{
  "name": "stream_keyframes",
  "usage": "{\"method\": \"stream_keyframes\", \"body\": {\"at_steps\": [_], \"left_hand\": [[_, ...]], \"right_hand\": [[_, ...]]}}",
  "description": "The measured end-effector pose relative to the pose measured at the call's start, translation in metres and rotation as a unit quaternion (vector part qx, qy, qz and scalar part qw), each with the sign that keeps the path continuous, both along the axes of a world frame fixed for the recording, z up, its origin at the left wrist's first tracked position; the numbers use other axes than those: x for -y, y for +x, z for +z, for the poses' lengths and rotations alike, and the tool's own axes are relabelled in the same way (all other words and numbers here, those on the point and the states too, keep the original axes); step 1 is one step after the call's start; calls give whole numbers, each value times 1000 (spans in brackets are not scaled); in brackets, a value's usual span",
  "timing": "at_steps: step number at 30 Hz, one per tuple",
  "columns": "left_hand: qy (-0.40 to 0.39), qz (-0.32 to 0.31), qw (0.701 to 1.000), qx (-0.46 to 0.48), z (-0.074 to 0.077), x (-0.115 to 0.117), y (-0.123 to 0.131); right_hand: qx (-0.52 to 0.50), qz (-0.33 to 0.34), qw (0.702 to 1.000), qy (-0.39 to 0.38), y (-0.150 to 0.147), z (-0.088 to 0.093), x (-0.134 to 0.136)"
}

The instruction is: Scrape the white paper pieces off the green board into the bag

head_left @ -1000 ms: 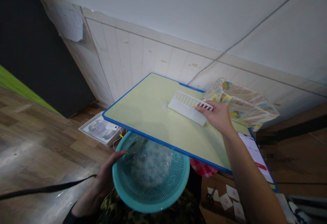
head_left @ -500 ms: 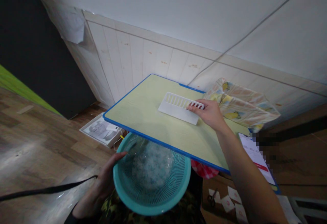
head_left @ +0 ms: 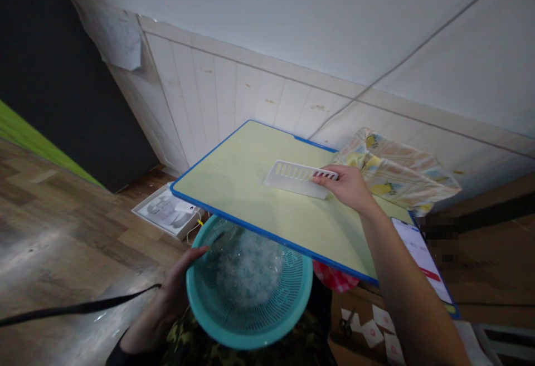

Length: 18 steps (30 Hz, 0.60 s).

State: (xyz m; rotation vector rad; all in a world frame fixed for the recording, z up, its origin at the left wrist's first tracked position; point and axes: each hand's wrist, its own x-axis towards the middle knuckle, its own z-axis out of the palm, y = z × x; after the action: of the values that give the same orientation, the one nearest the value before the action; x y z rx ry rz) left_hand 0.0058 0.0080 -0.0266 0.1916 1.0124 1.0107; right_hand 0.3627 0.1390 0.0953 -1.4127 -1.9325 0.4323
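Observation:
A white slotted scraper (head_left: 296, 183) is gripped at its right end by my right hand (head_left: 345, 185), above the pale yellow-green tabletop (head_left: 234, 171) with a blue rim. Its flat blade lies low over the surface; whether it touches cannot be told. My left hand (head_left: 181, 274) grips the left rim of a turquoise plastic basket (head_left: 251, 341), thumb over the edge and fingers hidden behind it. Clear and whitish small pieces (head_left: 251, 268) fill the bottom of the basket, which sits on my lap below the table's front edge.
Patterned cloth (head_left: 401, 174) covers something at the table's back right. A phone (head_left: 420, 257) lies at its right end. Scissors (head_left: 346, 324) and paper cards (head_left: 371, 332) are below. A white box (head_left: 167, 210) sits on the floor at left; a wall stands behind.
My right hand has moved slightly right and the scraper has tilted, so its blade looks narrower. The left hand holds the basket as before.

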Motion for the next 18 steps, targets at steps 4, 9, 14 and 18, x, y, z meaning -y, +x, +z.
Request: {"method": "stream_keyframes", "body": {"at_steps": [4,9,14,18], "left_hand": [[-12,-15,1000,17,0,0,0],[-17,-15,999,28,0,1,1],[-17,-22,1000,3,2,0,3],[-17,-20,1000,0,4,0,4]], "right_hand": [[13,10,1000,-11,13,0,1],[9,-15,1000,16,31,3,10],[9,-9,1000,-6,31,-3,18],[24,0,1000,-15,39,0,26]]}}
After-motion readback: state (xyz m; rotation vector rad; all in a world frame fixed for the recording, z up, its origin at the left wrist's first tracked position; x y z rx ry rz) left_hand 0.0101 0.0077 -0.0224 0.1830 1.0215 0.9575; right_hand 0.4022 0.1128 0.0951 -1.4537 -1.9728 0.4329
